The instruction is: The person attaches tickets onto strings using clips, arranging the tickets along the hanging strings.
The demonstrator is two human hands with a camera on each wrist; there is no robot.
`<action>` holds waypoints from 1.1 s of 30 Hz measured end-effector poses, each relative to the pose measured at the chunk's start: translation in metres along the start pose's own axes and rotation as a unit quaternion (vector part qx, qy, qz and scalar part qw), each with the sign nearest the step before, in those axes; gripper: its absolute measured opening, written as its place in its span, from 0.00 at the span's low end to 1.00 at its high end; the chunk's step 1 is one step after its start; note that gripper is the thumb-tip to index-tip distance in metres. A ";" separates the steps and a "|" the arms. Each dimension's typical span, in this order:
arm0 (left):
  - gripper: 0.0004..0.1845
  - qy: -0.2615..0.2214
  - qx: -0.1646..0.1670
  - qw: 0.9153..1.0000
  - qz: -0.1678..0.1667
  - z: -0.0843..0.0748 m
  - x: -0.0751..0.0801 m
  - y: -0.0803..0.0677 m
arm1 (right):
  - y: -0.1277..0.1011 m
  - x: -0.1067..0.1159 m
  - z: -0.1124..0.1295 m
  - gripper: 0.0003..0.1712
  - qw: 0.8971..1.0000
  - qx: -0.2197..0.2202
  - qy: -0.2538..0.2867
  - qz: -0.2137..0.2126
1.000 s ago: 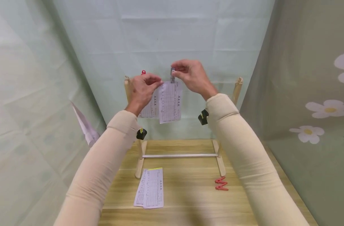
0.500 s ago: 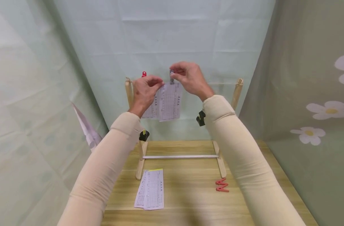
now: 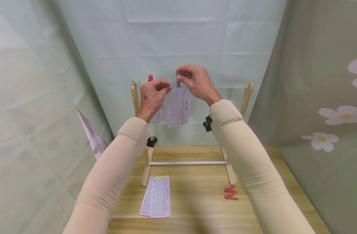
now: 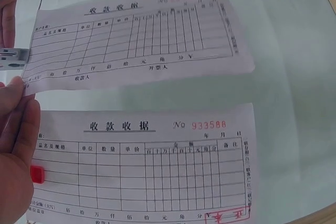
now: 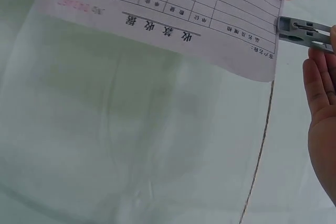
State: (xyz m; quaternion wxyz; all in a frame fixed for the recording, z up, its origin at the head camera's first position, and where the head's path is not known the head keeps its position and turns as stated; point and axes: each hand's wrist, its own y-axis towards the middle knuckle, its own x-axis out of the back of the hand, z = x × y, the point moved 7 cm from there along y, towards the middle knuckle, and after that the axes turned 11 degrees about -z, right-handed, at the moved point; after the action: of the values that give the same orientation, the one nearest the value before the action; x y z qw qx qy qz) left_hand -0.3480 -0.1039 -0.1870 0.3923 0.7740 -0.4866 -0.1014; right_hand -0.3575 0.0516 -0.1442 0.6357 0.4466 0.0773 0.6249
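Snugly between right fingers [image 3: 187, 69], grey clip [image 5: 300, 31]; seemingly between left fingers [image 3: 163, 82], paper slip [image 3: 178, 106].

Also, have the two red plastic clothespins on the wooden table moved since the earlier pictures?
No, the clothespins lie just in front of the pale wooden stand's right foot, as before.
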 end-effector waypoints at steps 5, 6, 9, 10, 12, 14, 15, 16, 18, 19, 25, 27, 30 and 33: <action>0.08 -0.004 0.002 1.000 0.002 0.000 -0.002 0.000 | -0.002 0.002 -0.003 0.17 1.000 0.006 -0.018 0.008; 0.08 -0.004 0.001 1.000 0.003 -0.001 -0.002 -0.001 | -0.003 0.002 -0.004 0.17 1.000 0.005 -0.019 0.009; 0.08 -0.006 0.001 1.000 0.004 0.000 -0.003 -0.001 | -0.005 0.002 -0.009 0.18 1.000 0.002 -0.018 0.008; 0.08 -0.006 0.001 1.000 0.005 0.001 -0.003 -0.002 | -0.006 0.002 -0.011 0.18 1.000 -0.002 -0.014 0.008; 0.08 -0.007 -0.001 1.000 0.005 0.001 -0.004 -0.002 | -0.008 0.001 -0.013 0.18 1.000 -0.011 -0.008 0.008; 0.08 -0.008 -0.003 1.000 0.003 0.001 -0.005 -0.002 | -0.008 0.000 -0.015 0.18 1.000 -0.017 -0.005 0.010; 0.08 -0.008 -0.005 1.000 0.001 0.001 -0.005 -0.002 | -0.009 -0.001 -0.015 0.18 1.000 -0.018 -0.003 0.011; 0.07 -0.009 -0.006 1.000 -0.002 0.001 -0.005 -0.001 | -0.009 -0.001 -0.014 0.18 1.000 -0.017 -0.002 0.012; 0.07 -0.011 -0.007 1.000 -0.008 0.001 -0.006 -0.001 | -0.009 -0.002 -0.013 0.19 1.000 -0.017 -0.003 0.014; 0.07 -0.012 -0.005 1.000 -0.009 0.001 -0.006 -0.001 | -0.009 -0.002 -0.013 0.19 1.000 -0.017 -0.004 0.015; 0.07 -0.020 0.013 1.000 -0.009 0.003 -0.006 -0.001 | -0.009 -0.004 -0.011 0.20 0.999 -0.024 -0.009 0.021; 0.07 -0.025 0.015 1.000 -0.008 0.004 -0.006 -0.001 | -0.008 -0.004 -0.011 0.20 0.999 -0.025 -0.009 0.025; 0.07 -0.028 0.013 0.999 -0.009 0.003 -0.006 -0.002 | -0.008 -0.004 -0.013 0.21 0.999 -0.028 -0.012 0.028; 0.07 -0.028 0.007 1.000 -0.010 0.003 -0.007 -0.002 | -0.008 -0.003 -0.014 0.22 0.999 -0.036 -0.014 0.032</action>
State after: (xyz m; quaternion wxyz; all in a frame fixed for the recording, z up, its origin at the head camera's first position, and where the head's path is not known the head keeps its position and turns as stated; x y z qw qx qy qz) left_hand -0.3515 -0.0992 -0.1919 0.3717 0.7786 -0.4903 -0.1234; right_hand -0.3618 0.0567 -0.1594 0.6319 0.4349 0.0316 0.6408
